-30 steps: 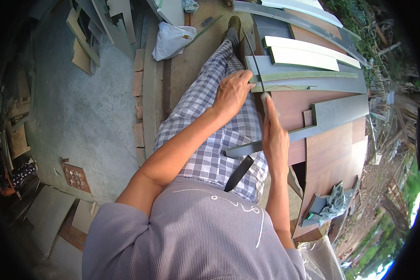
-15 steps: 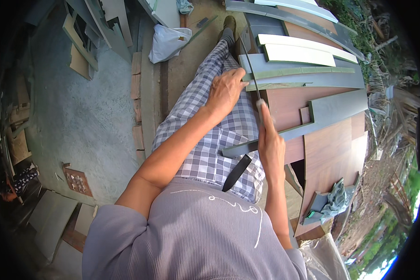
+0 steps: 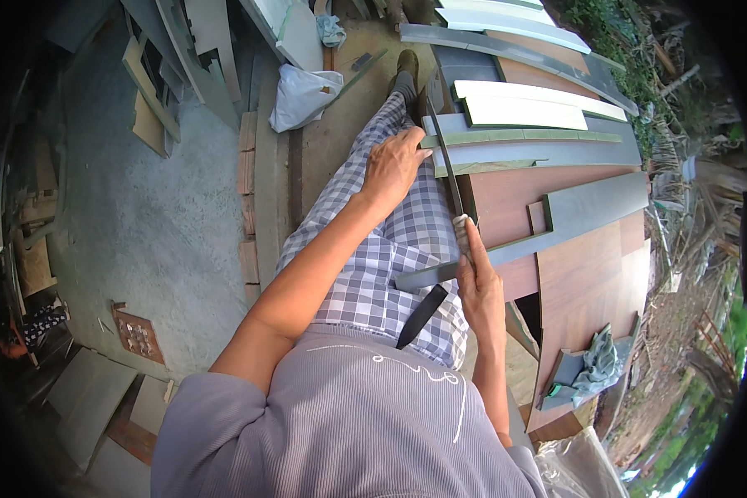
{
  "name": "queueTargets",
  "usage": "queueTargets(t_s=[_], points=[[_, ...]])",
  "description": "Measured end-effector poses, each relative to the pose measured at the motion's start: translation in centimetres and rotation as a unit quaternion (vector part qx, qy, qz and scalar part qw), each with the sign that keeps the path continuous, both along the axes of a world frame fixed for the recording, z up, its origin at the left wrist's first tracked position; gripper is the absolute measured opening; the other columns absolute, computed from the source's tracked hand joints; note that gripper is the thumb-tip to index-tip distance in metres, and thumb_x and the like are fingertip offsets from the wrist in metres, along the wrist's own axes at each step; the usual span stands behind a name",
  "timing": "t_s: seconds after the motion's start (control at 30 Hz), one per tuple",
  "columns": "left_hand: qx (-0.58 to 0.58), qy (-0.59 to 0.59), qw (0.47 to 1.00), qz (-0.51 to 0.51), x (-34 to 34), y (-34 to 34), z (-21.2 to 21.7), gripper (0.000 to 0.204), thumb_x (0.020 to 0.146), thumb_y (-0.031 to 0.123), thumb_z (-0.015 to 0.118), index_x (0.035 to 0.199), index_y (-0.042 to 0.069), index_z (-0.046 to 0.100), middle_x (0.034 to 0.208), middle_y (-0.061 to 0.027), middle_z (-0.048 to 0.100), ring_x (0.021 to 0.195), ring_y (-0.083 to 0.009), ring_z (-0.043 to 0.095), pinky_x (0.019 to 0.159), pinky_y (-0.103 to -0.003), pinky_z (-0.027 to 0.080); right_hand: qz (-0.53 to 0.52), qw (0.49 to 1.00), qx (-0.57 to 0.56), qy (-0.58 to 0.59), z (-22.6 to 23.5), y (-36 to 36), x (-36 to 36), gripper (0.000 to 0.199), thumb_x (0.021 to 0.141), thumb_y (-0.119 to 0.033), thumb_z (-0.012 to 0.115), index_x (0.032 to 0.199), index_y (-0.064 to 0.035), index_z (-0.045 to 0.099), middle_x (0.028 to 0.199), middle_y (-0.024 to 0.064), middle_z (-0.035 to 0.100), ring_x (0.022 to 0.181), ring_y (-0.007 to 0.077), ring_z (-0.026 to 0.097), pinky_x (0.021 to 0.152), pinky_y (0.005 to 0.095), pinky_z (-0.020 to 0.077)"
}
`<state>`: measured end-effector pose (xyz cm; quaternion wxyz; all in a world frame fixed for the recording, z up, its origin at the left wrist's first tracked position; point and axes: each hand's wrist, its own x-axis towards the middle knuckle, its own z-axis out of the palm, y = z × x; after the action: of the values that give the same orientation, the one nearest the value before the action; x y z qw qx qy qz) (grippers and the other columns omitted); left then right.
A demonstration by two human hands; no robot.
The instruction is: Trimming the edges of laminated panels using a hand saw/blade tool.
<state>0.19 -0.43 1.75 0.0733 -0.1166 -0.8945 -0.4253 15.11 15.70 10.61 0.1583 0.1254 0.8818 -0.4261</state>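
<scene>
My right hand (image 3: 481,278) is closed around the pale, wrapped handle of a long narrow saw (image 3: 446,158), whose thin dark blade points away from me. The blade crosses the near ends of a green-edged grey strip (image 3: 523,137) and a grey board (image 3: 490,155). My left hand (image 3: 394,162) grips the strip's near end, just left of the blade, with its thumb and fingertips at the edge. An L-shaped grey board (image 3: 589,212) lies closer to me, its narrow arm passing under my right hand and ending over my lap. The saw's teeth are too small to make out.
White strips (image 3: 527,108) and brown wood-grain panels (image 3: 589,257) lie on the right, with a crumpled cloth (image 3: 602,365) on a panel. A black flat strap-like piece (image 3: 422,317) rests at my lap. A white plastic bag (image 3: 305,95) and leaning boards (image 3: 195,58) stand at left.
My right hand has drawn the saw back toward me along its length. My left hand stays at the strip's end. The whole view has shifted slightly.
</scene>
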Motion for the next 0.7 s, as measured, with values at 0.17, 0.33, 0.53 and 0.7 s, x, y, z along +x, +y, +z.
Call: queueTargets(t_s=[0.17, 0.33, 0.53, 0.7], points=[[-0.035, 0.017, 0.999, 0.005, -0.7, 0.1, -0.6, 0.021, 0.085, 0.011, 0.067, 0.098, 0.002, 0.053, 0.087, -0.0173, 0.064, 0.087, -0.037, 0.062, 0.075, -0.047, 0.047, -0.038, 0.995, -0.089, -0.016, 0.4, -1.0, -0.4, 0.053, 0.098, -0.009, 0.046, 0.149, -0.0198, 0.036, 0.103, 0.0113, 0.067, 0.074, 0.0155, 0.061, 0.069, 0.0311, 0.0492], [-0.046, 0.016, 0.999, 0.014, -0.2, 0.1, -0.8, 0.02, 0.086, 0.012, 0.067, 0.098, 0.003, 0.054, 0.088, -0.013, 0.063, 0.089, -0.0335, 0.062, 0.078, -0.046, 0.046, -0.124, 0.935, -0.321, -0.085, 1.8, -0.8, -0.7, 0.056, 0.101, -0.015, 0.048, 0.153, -0.0209, 0.028, 0.066, -0.0063, 0.036, 0.052, 0.0019, 0.028, 0.044, 0.0188, 0.0248], [-0.058, 0.045, 0.997, -0.004, 0.5, 0.1, -1.1, 0.017, 0.088, 0.015, 0.064, 0.096, 0.006, 0.052, 0.094, -0.0103, 0.062, 0.089, -0.03, 0.06, 0.075, -0.044, 0.044, -0.163, 0.89, -0.409, -0.123, 2.0, -0.5, 0.1, 0.059, 0.1, -0.014, 0.047, 0.154, -0.0227, 0.024, 0.066, -0.0062, 0.033, 0.051, 0.0019, 0.026, 0.043, 0.0185, 0.0235], [-0.069, 0.055, 0.996, -0.008, 0.9, 0.3, -0.5, 0.018, 0.087, 0.014, 0.065, 0.096, 0.005, 0.052, 0.094, -0.0114, 0.063, 0.09, -0.0305, 0.061, 0.076, -0.043, 0.044, 0.087, 0.972, 0.103, 0.192, -1.9, 0.6, -1.5, 0.057, 0.1, -0.01, 0.046, 0.153, -0.0191, 0.026, 0.073, -0.0002, 0.052, 0.056, 0.0056, 0.045, 0.051, 0.0228, 0.0397]])
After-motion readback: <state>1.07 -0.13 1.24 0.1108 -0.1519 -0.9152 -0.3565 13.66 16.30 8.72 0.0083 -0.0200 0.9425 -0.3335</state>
